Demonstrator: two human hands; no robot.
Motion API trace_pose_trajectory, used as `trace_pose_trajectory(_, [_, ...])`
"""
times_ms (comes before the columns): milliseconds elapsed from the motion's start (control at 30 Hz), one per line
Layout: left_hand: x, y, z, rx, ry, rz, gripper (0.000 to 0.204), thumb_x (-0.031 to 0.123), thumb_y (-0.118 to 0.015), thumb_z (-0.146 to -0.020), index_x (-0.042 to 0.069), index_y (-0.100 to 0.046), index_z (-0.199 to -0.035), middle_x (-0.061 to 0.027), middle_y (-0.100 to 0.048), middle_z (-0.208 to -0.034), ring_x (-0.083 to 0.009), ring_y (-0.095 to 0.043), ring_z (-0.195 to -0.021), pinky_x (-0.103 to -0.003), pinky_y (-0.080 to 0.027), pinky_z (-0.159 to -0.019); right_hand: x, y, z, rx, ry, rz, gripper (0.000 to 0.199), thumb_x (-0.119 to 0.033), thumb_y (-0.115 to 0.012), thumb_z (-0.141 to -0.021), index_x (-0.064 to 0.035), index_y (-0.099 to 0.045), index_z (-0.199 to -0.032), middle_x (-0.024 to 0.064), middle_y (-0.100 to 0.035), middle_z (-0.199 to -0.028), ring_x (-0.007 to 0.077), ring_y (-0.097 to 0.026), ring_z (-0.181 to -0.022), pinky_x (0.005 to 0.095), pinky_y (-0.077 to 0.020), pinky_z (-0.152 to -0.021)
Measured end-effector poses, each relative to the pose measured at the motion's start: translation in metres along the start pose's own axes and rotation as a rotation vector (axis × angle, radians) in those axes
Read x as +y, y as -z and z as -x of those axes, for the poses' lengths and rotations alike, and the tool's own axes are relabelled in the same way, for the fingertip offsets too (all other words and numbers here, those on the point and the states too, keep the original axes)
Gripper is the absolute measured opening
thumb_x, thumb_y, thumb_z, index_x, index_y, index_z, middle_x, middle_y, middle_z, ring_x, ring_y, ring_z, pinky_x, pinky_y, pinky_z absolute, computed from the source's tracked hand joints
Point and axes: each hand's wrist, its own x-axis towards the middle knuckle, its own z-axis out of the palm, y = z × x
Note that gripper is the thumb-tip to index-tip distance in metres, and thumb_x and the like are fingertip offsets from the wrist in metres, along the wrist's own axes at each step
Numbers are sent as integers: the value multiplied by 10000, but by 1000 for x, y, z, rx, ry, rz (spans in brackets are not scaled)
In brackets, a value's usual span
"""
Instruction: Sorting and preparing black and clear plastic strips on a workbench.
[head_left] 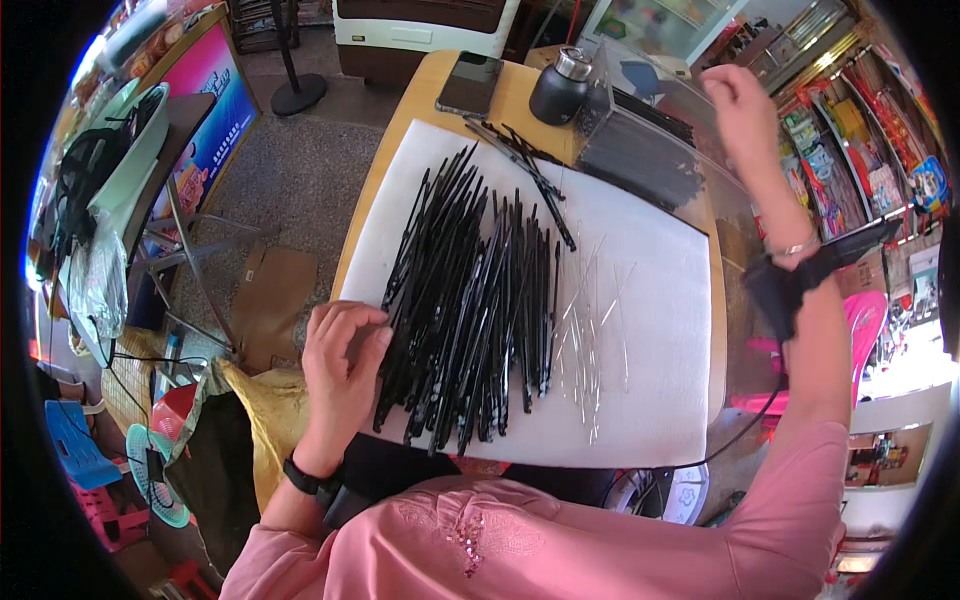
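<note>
Beside the heaped long, thin black rods [470,320] on the flat white rectangular board [660,300], the left hand [345,350] curls loosely without closing, so a sideways nudge could scatter the rods, while whether the raised right hand [740,105] pinches anything cannot be told.

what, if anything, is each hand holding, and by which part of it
No held thing shows in the right hand. The left hand is at the black sticks; whether it grips one cannot be told.

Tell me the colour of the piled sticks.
The piled sticks are black, best seen in the head view.
</note>
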Motion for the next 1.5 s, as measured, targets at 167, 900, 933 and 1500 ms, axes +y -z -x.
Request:
trace_pose_trajectory(167, [-7, -2, 5, 10, -13, 16, 114, 47, -643, -771, 18, -622, -879, -99, -623, -890, -281, -547, -911, -355, -434, -807, -87, -35, 76, -376, 21, -182, 156, -176, -560, -818, -46, -640, -847, 157, -623, -831, 341, -611, -812, 426, -475, -711])
trace_pose_trajectory(900, [-2, -5, 11, 41, -114, -64, 105, 110, -636, -808, 18, -643, -860, -85, -627, -840, -270, -545, -855, -361, -435, -751, -99, -74, 79, -714, -288, 54, 216, -190, -631, -699, 15, -671, -757, 189, -671, -770, 337, -669, -805, 416, -522, -733])
trace_pose_trajectory(933, [-2, -5, 12, 52, -90, -55, 109, 115, -637, -811, 17, -644, -860, -91, -626, -838, -272, -548, -849, -360, -438, -747, -99, -66, 81, -675, -304, 11, 214, -184, -627, -684, 8, -678, -763, 195, -668, -750, 330, -670, -778, 410, -527, -721])
trace_pose_trajectory(1500, [83, -15, 40, -84, -106, 322, 113, 70, -621, -859, 19, -642, -959, -67, -636, -805, -115, -595, -631, -263, -479, -564, -163, 8, 219, -384, -210, -182, 247, -259, -568, -852, -27, -636, -800, 195, -619, -700, 396, -609, -717, 469, -466, -649])
